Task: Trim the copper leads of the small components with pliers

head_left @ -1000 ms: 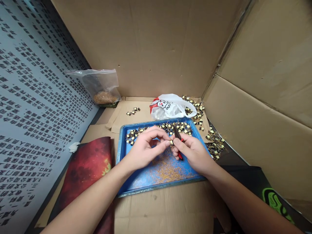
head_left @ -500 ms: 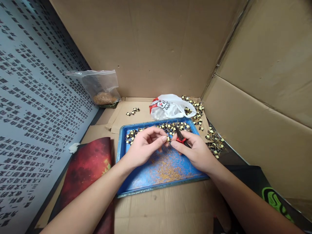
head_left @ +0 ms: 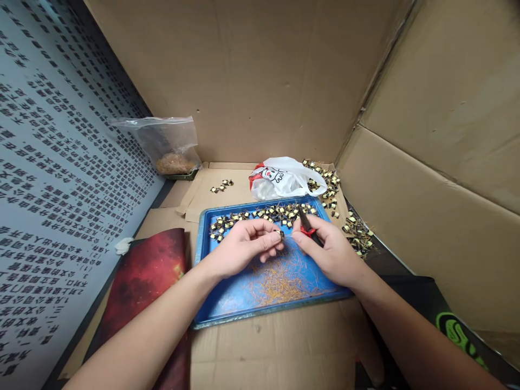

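Note:
My left hand (head_left: 244, 246) pinches a small black and yellow wound component (head_left: 279, 234) between thumb and fingers above a blue tray (head_left: 227, 303). My right hand (head_left: 329, 250) is closed round a small cutter with red handles (head_left: 309, 227), its dark tip pointing up and away, and its fingertips pull a thin copper wire out of the component. Cut copper wire bits (head_left: 280, 279) lie in a heap on the tray under both hands. Several more such components (head_left: 264, 214) line the tray's far edge.
A white plastic bag (head_left: 284, 181) lies behind the tray. More components are piled at the right (head_left: 357, 235) and a few at the back left (head_left: 221, 186). A clear bag with copper scraps (head_left: 170, 146) stands far left. Cardboard walls surround the area; a red mat (head_left: 142, 281) lies left.
The hands have drifted slightly apart and away from me. The cutter swung from beside the component to pointing up in my right hand, whose fingertips now draw a wire.

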`<action>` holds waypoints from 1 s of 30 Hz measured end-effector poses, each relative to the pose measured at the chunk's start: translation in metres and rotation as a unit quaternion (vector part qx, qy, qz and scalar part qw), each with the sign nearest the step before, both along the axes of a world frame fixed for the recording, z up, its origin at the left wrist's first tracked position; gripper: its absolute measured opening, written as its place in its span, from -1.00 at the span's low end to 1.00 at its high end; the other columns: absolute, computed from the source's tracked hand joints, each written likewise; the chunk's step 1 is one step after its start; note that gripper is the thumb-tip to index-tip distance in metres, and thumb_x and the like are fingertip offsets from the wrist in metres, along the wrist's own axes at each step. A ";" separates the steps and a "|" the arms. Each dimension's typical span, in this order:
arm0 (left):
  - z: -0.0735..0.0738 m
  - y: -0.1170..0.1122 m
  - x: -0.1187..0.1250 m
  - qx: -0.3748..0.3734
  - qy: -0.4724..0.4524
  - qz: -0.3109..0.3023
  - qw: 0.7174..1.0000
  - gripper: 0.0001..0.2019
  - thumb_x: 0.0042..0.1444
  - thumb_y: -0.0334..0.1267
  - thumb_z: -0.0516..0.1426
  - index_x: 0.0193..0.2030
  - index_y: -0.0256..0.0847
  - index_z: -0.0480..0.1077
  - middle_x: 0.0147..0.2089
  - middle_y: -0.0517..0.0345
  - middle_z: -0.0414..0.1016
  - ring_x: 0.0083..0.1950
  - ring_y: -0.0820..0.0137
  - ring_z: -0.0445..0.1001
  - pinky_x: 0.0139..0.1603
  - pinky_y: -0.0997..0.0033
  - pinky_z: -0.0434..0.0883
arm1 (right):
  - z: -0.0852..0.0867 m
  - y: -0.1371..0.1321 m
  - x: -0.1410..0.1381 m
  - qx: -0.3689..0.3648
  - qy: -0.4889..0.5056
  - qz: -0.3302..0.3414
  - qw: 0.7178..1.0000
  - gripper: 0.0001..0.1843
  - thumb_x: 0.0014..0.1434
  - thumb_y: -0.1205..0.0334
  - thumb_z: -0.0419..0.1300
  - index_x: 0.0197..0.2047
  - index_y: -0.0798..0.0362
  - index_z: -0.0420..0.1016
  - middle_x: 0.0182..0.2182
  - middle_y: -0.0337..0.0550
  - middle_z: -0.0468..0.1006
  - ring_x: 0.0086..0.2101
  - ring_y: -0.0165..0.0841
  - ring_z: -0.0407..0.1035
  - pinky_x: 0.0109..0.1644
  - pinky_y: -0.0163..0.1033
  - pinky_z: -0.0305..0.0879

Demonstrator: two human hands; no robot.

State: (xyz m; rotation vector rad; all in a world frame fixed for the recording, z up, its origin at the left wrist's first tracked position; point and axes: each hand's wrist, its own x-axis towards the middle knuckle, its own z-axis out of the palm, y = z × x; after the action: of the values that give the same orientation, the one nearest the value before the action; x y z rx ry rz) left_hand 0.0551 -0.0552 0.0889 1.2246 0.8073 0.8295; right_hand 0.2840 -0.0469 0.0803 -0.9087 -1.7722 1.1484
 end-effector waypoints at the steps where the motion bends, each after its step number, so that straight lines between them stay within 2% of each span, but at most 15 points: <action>1: -0.001 0.001 -0.001 -0.008 -0.003 -0.001 1.000 -0.62 0.29 0.01 0.38 -0.16 -0.34 0.53 -0.25 0.11 0.59 -0.42 0.58 0.40 -0.41 0.55 0.35 | 0.001 0.001 0.001 -0.008 0.011 -0.011 1.000 -0.79 0.44 0.10 0.21 -0.22 0.02 0.45 -0.39 -0.26 0.42 -0.37 -0.37 0.30 -0.24 -0.22 0.25; 3: -0.002 0.002 -0.002 -0.020 -0.007 0.002 1.000 -0.61 0.29 0.02 0.38 -0.17 -0.35 0.54 -0.24 0.08 0.60 -0.42 0.58 0.41 -0.43 0.55 0.33 | 0.001 0.000 0.002 -0.039 0.037 -0.016 0.998 -0.77 0.42 0.04 0.23 -0.10 0.04 0.50 -0.40 -0.28 0.40 -0.42 -0.37 0.29 -0.29 -0.22 0.25; 6: -0.004 0.002 -0.002 -0.027 -0.015 0.004 1.000 -0.61 0.29 0.01 0.39 -0.21 -0.35 0.53 -0.28 0.09 0.59 -0.43 0.58 0.41 -0.45 0.55 0.31 | -0.001 -0.003 -0.002 -0.068 0.037 0.010 0.997 -0.61 0.32 0.03 0.34 0.12 0.06 0.56 -0.41 -0.32 0.36 -0.44 -0.39 0.27 -0.32 -0.23 0.25; 10: -0.005 0.001 -0.001 -0.029 -0.025 0.011 0.999 -0.61 0.28 0.01 0.40 -0.26 -0.34 0.51 -0.32 0.12 0.58 -0.45 0.58 0.40 -0.46 0.55 0.28 | -0.007 -0.009 -0.009 -0.039 0.015 -0.032 0.999 -0.71 0.31 0.03 0.37 -0.04 0.06 0.64 -0.40 -0.26 0.44 -0.40 -0.37 0.33 -0.29 -0.22 0.29; 13: -0.006 0.000 0.000 -0.033 -0.031 0.021 0.999 -0.60 0.26 0.02 0.41 -0.27 -0.33 0.49 -0.34 0.14 0.57 -0.46 0.59 0.37 -0.46 0.55 0.26 | -0.010 -0.010 -0.011 0.019 -0.028 -0.070 0.997 -0.79 0.31 0.08 0.38 -0.11 0.03 0.64 -0.42 -0.27 0.46 -0.38 -0.35 0.35 -0.28 -0.21 0.27; 18: -0.002 -0.001 0.003 -0.026 -0.016 0.037 0.999 -0.55 0.19 0.04 0.45 -0.30 -0.31 0.44 -0.36 0.18 0.55 -0.46 0.59 0.36 -0.43 0.55 0.26 | -0.005 -0.010 -0.011 0.072 -0.065 -0.082 0.992 -0.86 0.39 0.19 0.28 -0.23 0.02 0.59 -0.37 -0.25 0.54 -0.35 -0.35 0.39 -0.21 -0.20 0.28; 27: -0.002 0.001 0.001 -0.019 0.003 0.022 1.000 -0.55 0.22 0.07 0.42 -0.30 -0.30 0.44 -0.36 0.17 0.54 -0.43 0.57 0.36 -0.39 0.54 0.27 | 0.004 -0.012 -0.007 0.043 -0.023 -0.053 0.997 -0.81 0.42 0.20 0.20 -0.27 0.02 0.45 -0.42 -0.27 0.41 -0.39 -0.38 0.29 -0.28 -0.23 0.24; 30: -0.003 0.001 0.000 -0.018 0.001 0.023 1.000 -0.55 0.23 0.08 0.40 -0.29 -0.30 0.43 -0.35 0.17 0.53 -0.43 0.56 0.35 -0.38 0.52 0.26 | 0.004 -0.011 -0.005 -0.023 0.026 -0.013 0.999 -0.85 0.36 0.13 0.28 -0.12 0.03 0.50 -0.39 -0.28 0.41 -0.43 -0.40 0.28 -0.34 -0.25 0.25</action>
State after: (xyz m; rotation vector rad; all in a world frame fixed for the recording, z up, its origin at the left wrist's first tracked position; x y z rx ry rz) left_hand 0.0554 -0.0545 0.0862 1.1783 0.8514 0.8471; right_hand 0.2792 -0.0574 0.0844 -0.9183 -1.6929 1.1895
